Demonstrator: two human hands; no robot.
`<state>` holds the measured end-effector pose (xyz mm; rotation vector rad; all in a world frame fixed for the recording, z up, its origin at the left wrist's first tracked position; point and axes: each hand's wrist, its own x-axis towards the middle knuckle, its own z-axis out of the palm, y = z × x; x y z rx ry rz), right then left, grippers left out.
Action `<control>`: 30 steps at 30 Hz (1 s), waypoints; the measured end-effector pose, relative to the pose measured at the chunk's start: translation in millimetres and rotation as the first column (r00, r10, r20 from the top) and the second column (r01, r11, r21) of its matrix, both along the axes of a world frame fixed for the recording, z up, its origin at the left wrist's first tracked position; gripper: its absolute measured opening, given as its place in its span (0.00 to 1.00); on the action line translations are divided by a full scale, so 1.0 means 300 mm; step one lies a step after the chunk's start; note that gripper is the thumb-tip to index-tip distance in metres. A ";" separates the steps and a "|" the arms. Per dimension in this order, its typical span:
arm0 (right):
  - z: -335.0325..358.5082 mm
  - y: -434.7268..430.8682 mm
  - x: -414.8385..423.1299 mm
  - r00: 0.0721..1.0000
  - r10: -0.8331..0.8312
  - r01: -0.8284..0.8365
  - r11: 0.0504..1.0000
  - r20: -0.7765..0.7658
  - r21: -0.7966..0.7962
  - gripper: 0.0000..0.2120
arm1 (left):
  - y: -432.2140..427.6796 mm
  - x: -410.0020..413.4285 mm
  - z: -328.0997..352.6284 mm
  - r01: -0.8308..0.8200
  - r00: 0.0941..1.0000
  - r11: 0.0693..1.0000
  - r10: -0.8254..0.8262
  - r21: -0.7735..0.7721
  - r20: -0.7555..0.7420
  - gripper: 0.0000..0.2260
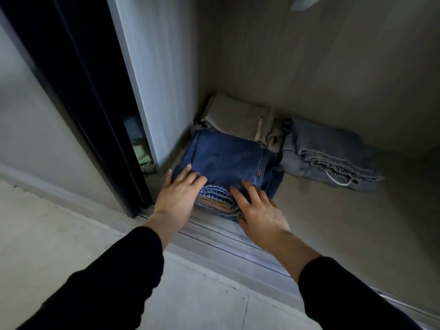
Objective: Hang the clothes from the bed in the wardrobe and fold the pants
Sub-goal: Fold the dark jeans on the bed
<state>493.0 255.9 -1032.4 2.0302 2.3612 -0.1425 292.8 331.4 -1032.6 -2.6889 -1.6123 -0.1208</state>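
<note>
Folded dark blue jeans (226, 158) lie on the wardrobe floor (333, 222) in its left front corner, waistband and leather label facing me. My left hand (177, 194) rests flat on the near left edge of the jeans, fingers straight. My right hand (259, 210) lies on the near right part, fingers spread over the waistband. Behind the jeans sits a folded beige pair of pants (238, 117). To the right lies a folded grey-blue pair with a drawstring (328, 158).
The sliding-door track (226, 244) runs along the wardrobe's front edge. A dark sliding door (78, 91) stands at the left, beside a pale side panel (162, 67). Folded green and blue cloth (140, 148) shows in the gap behind it. A garment's hem (306, 2) hangs at the top.
</note>
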 end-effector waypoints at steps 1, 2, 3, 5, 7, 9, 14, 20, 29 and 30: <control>-0.002 0.020 0.002 1.000 -0.002 0.002 1.000 0.004 -0.007 0.33 | 0.010 0.009 -0.004 -0.031 1.000 1.000 0.031 -0.003 -0.007 0.29; 0.000 0.042 0.002 1.000 -0.001 0.001 1.000 0.012 -0.020 0.34 | 0.020 0.015 -0.008 -0.058 0.998 0.998 0.057 -0.005 -0.017 0.30; 0.003 0.061 0.001 1.000 0.002 -0.001 0.999 0.024 -0.037 0.34 | 0.028 0.021 -0.013 -0.079 0.996 0.997 0.079 -0.007 -0.028 0.30; 0.007 0.090 -0.002 0.999 -0.001 0.004 0.998 0.044 -0.068 0.35 | 0.039 0.029 -0.025 -0.117 0.993 0.993 0.116 -0.018 -0.024 0.31; -0.004 0.096 -0.004 0.999 -0.023 0.025 0.995 0.029 -0.093 0.36 | 0.039 0.031 -0.035 -0.133 0.991 0.989 0.134 -0.065 0.017 0.31; -0.021 0.077 -0.008 0.999 -0.040 0.040 0.988 0.004 -0.150 0.35 | 0.033 0.022 -0.033 -0.124 0.991 0.980 0.130 -0.157 0.031 0.31; 0.110 0.014 0.006 0.994 -0.065 0.027 0.933 -0.093 -0.360 0.36 | -0.025 0.013 0.129 -0.113 0.991 0.924 0.077 -0.364 -0.112 0.34; 0.615 -0.244 0.026 0.950 -0.232 0.150 0.926 -0.209 -0.347 0.30 | -0.278 0.083 0.605 -0.066 0.995 0.913 0.090 -0.403 0.041 0.34; 1.631 -0.804 0.137 0.775 -0.566 0.450 0.806 -0.280 -0.384 0.25 | -0.676 0.307 1.564 0.195 0.978 0.841 -0.208 -0.505 0.031 0.18; 1.725 -0.886 0.148 0.740 -0.609 0.494 0.780 -0.284 -0.385 0.25 | -0.731 0.340 1.650 0.229 0.969 0.831 -0.245 -0.507 0.036 0.17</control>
